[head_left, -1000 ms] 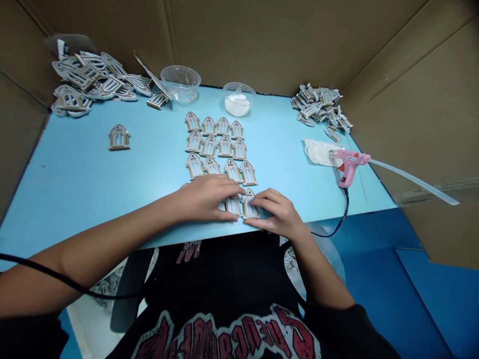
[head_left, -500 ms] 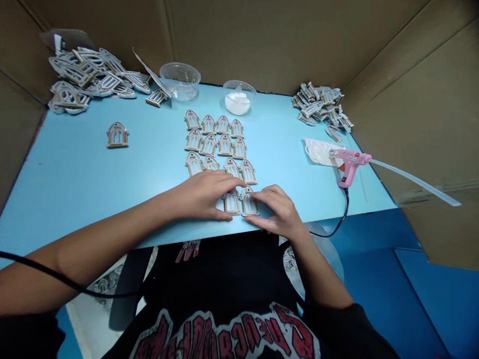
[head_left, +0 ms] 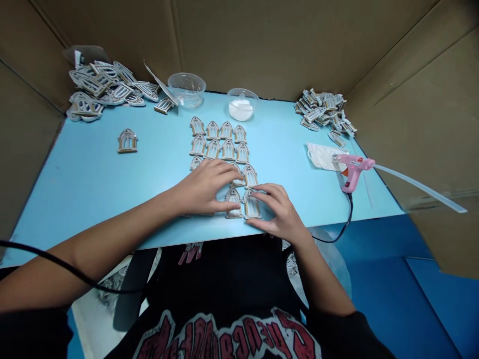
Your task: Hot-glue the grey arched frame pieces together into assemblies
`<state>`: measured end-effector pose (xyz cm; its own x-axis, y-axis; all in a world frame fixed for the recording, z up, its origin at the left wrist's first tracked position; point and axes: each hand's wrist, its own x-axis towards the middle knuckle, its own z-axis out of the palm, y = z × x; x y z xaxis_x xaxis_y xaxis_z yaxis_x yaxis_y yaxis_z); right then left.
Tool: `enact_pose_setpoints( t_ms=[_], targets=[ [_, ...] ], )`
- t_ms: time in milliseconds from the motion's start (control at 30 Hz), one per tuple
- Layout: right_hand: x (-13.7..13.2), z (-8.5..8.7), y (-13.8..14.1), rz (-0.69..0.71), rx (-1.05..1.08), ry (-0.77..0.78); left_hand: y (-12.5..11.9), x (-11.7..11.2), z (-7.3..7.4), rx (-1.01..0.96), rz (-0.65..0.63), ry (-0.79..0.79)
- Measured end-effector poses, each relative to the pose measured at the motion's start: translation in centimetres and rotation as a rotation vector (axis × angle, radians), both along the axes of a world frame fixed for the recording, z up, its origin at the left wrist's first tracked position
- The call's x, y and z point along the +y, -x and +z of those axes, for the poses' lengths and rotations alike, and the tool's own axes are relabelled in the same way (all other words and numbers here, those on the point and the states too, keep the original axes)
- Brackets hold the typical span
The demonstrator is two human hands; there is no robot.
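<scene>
Small arched window pieces [head_left: 228,149], white and grey with gold-brown sides, lie in close rows on the light blue table. My left hand [head_left: 205,187] spreads over the front rows, palm down, its thumb at one arched window piece [head_left: 233,209] and its fingertips over the row behind; it hides several pieces. On the right, my right hand [head_left: 276,212] spans the front corner arched window piece [head_left: 252,205], with fingers near its top and the thumb at its bottom edge.
A larger heap of arched pieces [head_left: 101,85] lies back left, and a smaller heap [head_left: 324,108] back right. Two clear tubs [head_left: 187,89] stand at the back. A pink glue gun [head_left: 352,169] rests at right, its cord running over the front edge. One piece [head_left: 127,141] lies apart at left.
My left hand has shifted slightly back and its thumb has moved from the table edge side up onto a front-row piece. My right hand stays at the corner piece. The view has tilted slightly.
</scene>
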<state>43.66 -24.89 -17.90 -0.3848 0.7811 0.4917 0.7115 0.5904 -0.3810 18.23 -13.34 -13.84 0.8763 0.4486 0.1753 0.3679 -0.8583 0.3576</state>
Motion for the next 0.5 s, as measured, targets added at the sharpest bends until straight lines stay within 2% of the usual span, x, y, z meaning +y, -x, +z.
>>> enact_pose_setpoints(
  t_ms=[233, 500],
  targets=[
    [0.2, -0.8, 0.2, -0.067, -0.13, 0.138, -0.8, -1.3, -1.6, 0.195, 0.067, -0.045],
    [0.8, -0.6, 1.6, -0.073, -0.264, 0.3, -1.2, -1.4, -2.4, 0.228, 0.175, 0.012]
  ],
)
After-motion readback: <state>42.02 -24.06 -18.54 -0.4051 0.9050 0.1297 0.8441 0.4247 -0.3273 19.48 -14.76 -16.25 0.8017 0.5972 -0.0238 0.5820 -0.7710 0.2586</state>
